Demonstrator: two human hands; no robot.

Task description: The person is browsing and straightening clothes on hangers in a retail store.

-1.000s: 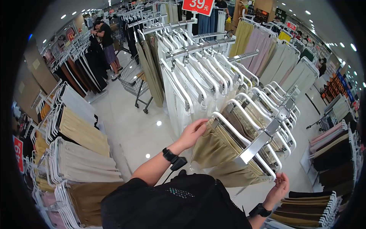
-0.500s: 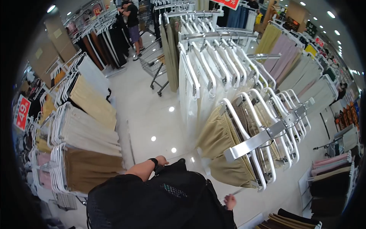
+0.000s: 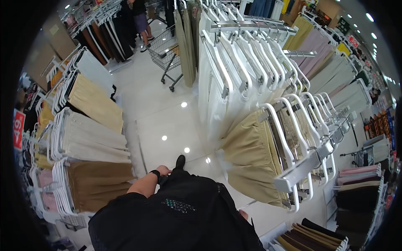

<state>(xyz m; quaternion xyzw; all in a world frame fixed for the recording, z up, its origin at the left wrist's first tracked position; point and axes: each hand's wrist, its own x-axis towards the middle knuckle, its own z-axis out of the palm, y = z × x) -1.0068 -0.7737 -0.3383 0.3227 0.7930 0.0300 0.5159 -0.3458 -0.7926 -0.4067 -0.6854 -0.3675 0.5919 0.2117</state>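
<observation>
My left hand [image 3: 163,170] hangs low in front of my black top [image 3: 201,201], a dark watch on its wrist. Its fingers look loosely curled, with nothing visible in them. Just beyond it a black shoe [image 3: 180,162] shows on the floor. Of my right hand [image 3: 243,214] only a small part appears beside my body, and its fingers are hidden. Khaki trousers [image 3: 251,157] on white hangers hang closest to that side. Brown trousers [image 3: 100,182] hang on the rack left of my left hand. Neither hand touches the clothes.
A pale tiled aisle [image 3: 163,121] runs ahead between racks. White trousers [image 3: 222,96] hang ahead on the right. The metal rack arm [image 3: 299,173] juts toward me. A shopping cart [image 3: 165,54] stands farther up the aisle near a person [image 3: 140,23]. A red price sign [image 3: 19,129] is at left.
The view has tilted down and moved forward, bringing the racks nearer. My left hand has shifted slightly left in view. My right hand has become more hidden beside my body.
</observation>
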